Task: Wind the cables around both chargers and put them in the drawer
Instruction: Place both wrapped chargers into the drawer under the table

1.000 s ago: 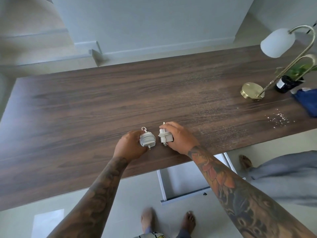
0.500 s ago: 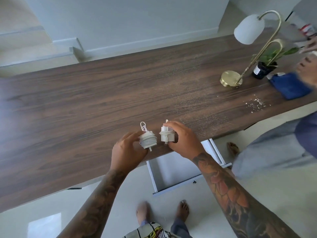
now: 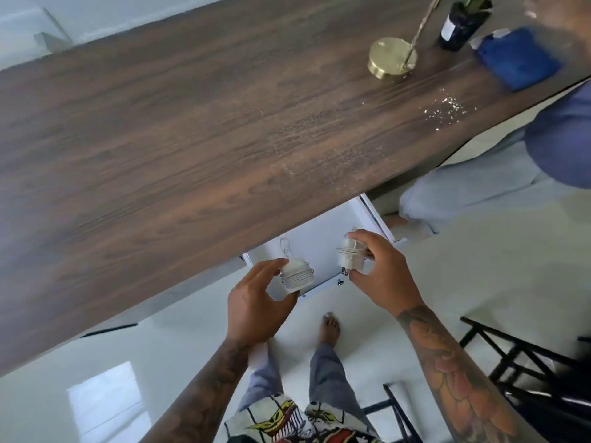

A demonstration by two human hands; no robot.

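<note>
Two white chargers with their cables wound round them hang over the open white drawer [image 3: 323,233], which sticks out from under the dark wooden desk [image 3: 198,129]. My left hand [image 3: 256,298] pinches the left charger [image 3: 295,276] between thumb and fingers; a small loop of cable sticks up from it. My right hand [image 3: 382,273] grips the right charger [image 3: 350,255], whose metal prongs point down. Both chargers are held above the drawer's inside, off the desk.
A brass lamp base [image 3: 391,59], a dark plant pot [image 3: 462,22] and a blue cloth [image 3: 519,55] stand at the desk's far right, with white crumbs [image 3: 446,107] nearby. Another person in grey and blue [image 3: 511,174] sits at right. A black chair [image 3: 518,356] stands at lower right.
Both hands lifted the wound chargers off the desk and brought them back over the open drawer. The view swung down and right.
</note>
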